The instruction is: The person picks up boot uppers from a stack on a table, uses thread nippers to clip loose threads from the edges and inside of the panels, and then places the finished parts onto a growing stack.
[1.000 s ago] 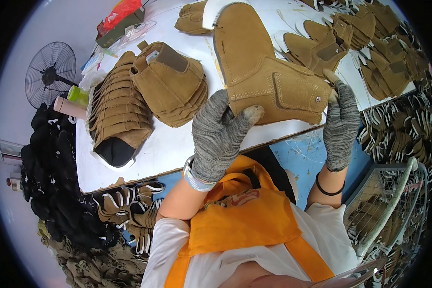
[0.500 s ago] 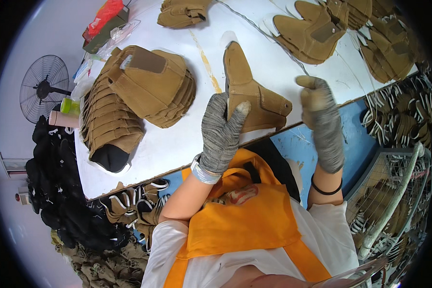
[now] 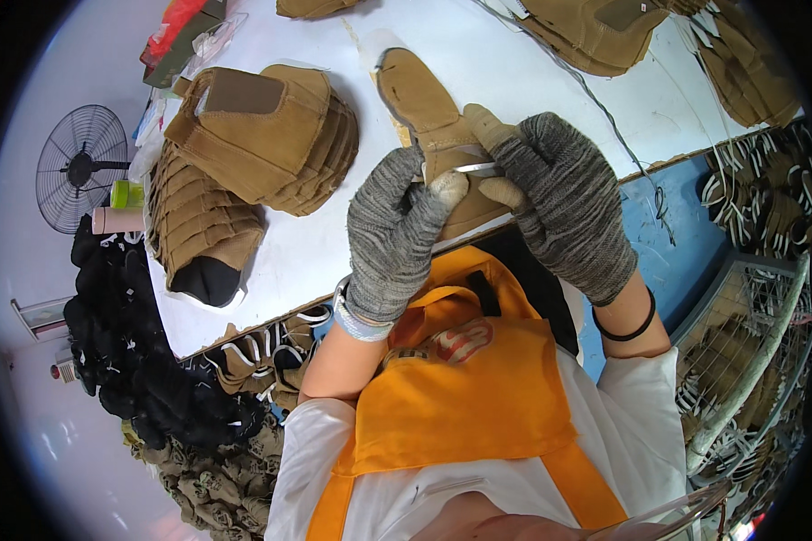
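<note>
one boot upper [image 3: 419,90]: brown, with pale stitching, at the near edge of the white table [image 3: 280,261], in front of the person's chest; its rounded, pale-tipped end points away from the body; whether it touches the tabletop cannot be told
left hand [image 3: 392,230]: in a grey knit glove, closed on the boot upper, thumb on top
right hand [image 3: 564,194]: gloved alike, fingers bent, forefinger tip and thumb at the upper's other side; how firmly it grips, or on what, cannot be told
silvery strip [image 3: 475,168]: thin and shiny, across the upper between the two thumbs; mostly hidden, kind unclear
stack of uppers [image 3: 253,144]: brown, nested, left of the left hand, the top one showing a darker panel
overlapping row [image 3: 198,212]: more brown pieces beside and partly under that stack, dark lining at the near end
far right of table: further brown uppers [image 3: 586,36], with a dark cord [image 3: 604,113] running past them and over the edge
person's front: orange apron [image 3: 460,397] over a white shirt [image 3: 311,460]
left side: round fan [image 3: 81,169], pink cylinder [image 3: 117,221], heap of black items [image 3: 144,343]
right side: wire basket [image 3: 717,307] holding brown pieces
</note>
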Demonstrator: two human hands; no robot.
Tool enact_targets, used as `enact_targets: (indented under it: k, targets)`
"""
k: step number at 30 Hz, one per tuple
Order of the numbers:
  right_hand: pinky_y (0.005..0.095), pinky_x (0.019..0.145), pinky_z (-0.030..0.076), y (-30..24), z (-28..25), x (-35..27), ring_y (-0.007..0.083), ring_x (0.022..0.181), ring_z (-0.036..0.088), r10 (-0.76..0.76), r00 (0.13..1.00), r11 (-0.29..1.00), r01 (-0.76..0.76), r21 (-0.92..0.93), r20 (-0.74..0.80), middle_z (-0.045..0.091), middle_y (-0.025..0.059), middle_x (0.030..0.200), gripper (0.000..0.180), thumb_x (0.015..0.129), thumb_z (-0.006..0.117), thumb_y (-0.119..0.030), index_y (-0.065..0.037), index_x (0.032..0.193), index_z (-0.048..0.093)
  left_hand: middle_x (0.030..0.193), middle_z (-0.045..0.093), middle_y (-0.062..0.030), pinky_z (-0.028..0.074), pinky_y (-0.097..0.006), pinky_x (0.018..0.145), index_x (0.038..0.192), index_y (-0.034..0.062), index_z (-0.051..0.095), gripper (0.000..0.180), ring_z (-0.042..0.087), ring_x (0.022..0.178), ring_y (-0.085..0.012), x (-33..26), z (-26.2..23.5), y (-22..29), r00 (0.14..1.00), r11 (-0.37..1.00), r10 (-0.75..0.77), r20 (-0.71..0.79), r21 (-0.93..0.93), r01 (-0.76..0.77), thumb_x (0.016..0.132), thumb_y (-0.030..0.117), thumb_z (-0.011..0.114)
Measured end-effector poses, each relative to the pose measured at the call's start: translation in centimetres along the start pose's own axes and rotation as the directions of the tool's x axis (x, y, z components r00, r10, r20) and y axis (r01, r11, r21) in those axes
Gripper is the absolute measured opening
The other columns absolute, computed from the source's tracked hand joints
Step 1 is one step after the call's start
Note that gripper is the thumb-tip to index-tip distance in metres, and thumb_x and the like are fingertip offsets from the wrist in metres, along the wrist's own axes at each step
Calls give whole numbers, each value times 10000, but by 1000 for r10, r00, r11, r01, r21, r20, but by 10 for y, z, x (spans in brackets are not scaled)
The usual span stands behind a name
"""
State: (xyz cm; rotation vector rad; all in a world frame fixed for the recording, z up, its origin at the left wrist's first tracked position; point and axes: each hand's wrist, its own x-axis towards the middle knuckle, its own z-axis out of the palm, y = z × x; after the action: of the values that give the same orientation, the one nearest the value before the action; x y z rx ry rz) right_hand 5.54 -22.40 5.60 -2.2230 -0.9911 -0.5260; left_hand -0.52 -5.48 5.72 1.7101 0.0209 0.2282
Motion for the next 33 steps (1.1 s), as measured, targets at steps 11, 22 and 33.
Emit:
enact_targets:
  k: [11,22,33]
  targets:
    - [275,685,524,3,3,-20,193,784,616,143,984,905,-86,417,-108,593,79,927,584,653,781,-358,-77,1141,622,1167,491,-122,460,-333,871,1051,40,625,263,528,1019,-235,-12,3,-22,899,888,436,24,153,-435,820,157,669]
    - [318,795,525,43,18,-28,261,807,625,-36,996,939,4,343,87,643,102,927,314,690,728,-140,-65,992,682,1025,580,-111,366,-392,969,1127,17,566,355,566,940,-253,2,-4,-19,910,838,413,28,381,-392,841,206,659]
    - [285,715,519,19,-14,-25,168,785,642,390,906,737,-202,645,-162,661,100,914,332,864,604,-320,-38,1034,640,824,589,-89,472,-294,712,959,-9,619,221,564,752,-181,-3,-4,-24,993,987,121,3,108,-120,820,147,688]
